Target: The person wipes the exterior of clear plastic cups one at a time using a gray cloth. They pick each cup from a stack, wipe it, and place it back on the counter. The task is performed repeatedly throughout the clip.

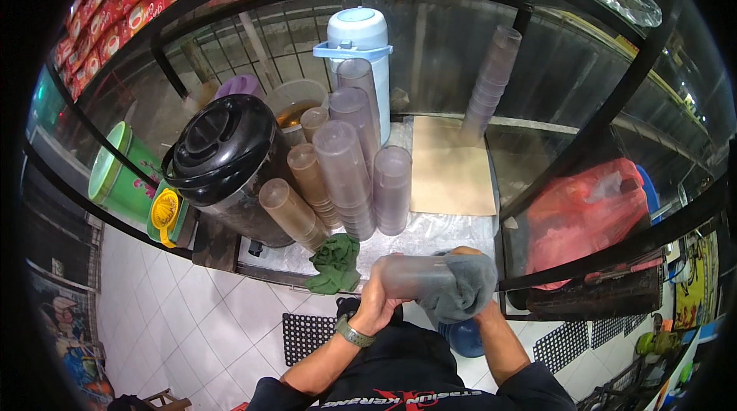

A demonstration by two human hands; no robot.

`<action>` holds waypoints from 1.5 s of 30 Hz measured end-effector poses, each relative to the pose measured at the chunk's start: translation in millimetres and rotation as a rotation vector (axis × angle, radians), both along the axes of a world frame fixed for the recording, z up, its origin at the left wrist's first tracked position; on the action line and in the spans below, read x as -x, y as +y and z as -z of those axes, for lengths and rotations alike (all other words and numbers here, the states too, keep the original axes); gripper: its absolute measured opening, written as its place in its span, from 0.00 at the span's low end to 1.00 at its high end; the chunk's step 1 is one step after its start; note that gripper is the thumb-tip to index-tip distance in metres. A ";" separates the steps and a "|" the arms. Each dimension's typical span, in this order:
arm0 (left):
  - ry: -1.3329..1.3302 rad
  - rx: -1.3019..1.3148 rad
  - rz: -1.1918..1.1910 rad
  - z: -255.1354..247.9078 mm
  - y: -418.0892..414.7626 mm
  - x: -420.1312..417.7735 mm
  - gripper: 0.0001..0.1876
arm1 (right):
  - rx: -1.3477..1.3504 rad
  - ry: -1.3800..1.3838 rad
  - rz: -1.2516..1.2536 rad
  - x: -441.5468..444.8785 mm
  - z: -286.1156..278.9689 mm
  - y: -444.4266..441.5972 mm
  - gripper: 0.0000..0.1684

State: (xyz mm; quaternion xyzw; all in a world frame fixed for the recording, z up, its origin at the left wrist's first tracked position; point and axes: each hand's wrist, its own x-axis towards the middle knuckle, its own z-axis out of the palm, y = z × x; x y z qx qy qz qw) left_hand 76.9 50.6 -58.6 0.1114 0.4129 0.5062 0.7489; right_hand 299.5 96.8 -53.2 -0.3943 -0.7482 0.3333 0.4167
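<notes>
Near the front edge of the counter, my left hand (377, 296) grips a clear plastic cup (411, 277) lying sideways, its closed end towards the left. My right hand (486, 310) holds a grey cloth (469, 287) wrapped around the cup's other end, and most of its fingers are hidden behind the cloth. A crumpled green cloth (335, 261) hangs at the counter's front edge, left of the cup. Beyond it stand several stacks of upturned plastic cups, among them a tall clear stack (345, 175), a shorter clear stack (392, 189) and a brownish stack (291, 209).
A black-lidded drink urn (224, 146) stands left of the cups, with a light blue vacuum flask (360, 37) behind them. A beige board (452, 169) lies to the right, a leaning cup stack (492, 80) at its far edge. Black frame bars surround the counter; a red plastic bag (587, 215) sits right.
</notes>
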 end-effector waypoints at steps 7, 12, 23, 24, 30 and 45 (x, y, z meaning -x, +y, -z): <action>0.393 -0.166 -0.019 19.1 15.0 1.5 0.29 | -0.595 -0.119 0.641 -22.8 -19.6 131.1 0.21; 0.440 -0.202 0.216 33.4 -5.9 16.5 0.21 | -0.660 -0.260 0.732 -19.7 16.6 285.8 0.26; 0.530 -0.011 0.151 47.2 -42.9 40.9 0.20 | -0.533 -0.607 0.526 -12.4 119.0 451.1 0.26; 0.527 0.005 0.137 46.1 -44.7 41.1 0.19 | -0.519 -0.638 0.509 -4.6 119.3 450.1 0.27; 0.550 0.007 0.141 47.1 -42.4 36.8 0.19 | -0.451 -0.732 0.581 20.0 108.5 430.5 0.34; 0.558 0.009 0.148 43.3 -47.4 31.6 0.18 | 0.050 -0.638 0.690 41.6 126.8 454.5 0.56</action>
